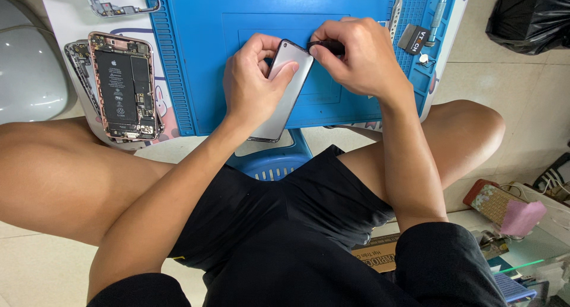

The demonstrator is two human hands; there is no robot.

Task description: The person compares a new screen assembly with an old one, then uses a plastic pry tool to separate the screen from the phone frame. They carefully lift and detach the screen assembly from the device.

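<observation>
While the grey phone [284, 90] is gripped tilted over the near edge of the blue mat [196, 57], long axis near-to-far, its left side is clasped by the left hand [252, 84]. A dark tool [328, 46] is pinched by the right hand [356, 54] at the phone's far right corner. An opened phone [124, 84] is left well apart, far left.

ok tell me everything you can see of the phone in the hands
The phone is a slim grey slab with rounded corners and a small dark camera hole at its top corner. It lies tilted over the near edge of the blue mat. The left hand clasps its side; the right hand presses a dark tool to its upper edge.
</observation>
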